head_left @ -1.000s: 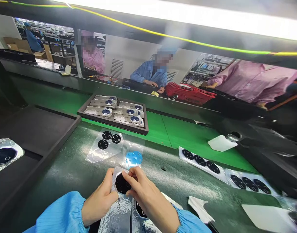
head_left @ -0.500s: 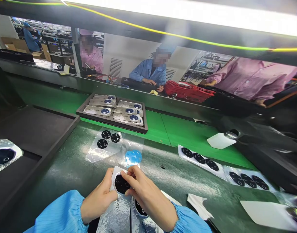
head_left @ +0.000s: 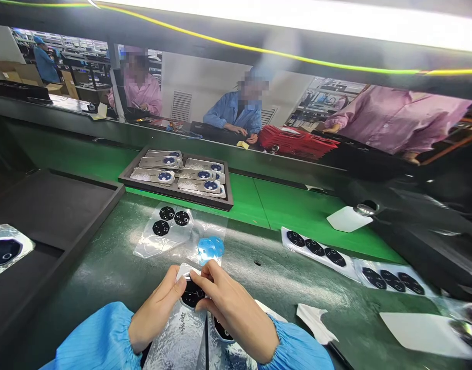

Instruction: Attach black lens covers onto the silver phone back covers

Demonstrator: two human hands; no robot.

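A silver phone back cover with a black octagonal camera plate at its top end is between my hands. My left hand grips the cover's top left side, its thumb at the plate's upper left edge. From the right, my right hand pinches the black plate, with fingertips on its upper and right edges. Beneath my right wrist lies a second silver cover, with its own black camera plate partly hidden.
Ahead stands a dark tray of several silver covers. Clear film with black plates and blue film pieces lies nearer. To the right are strips of black plates and a white cloth. Co-workers sit behind the bench.
My left thumb has moved up from the cover's lower left to the plate's upper left edge. My right hand stays on the plate. The view has shifted slightly.
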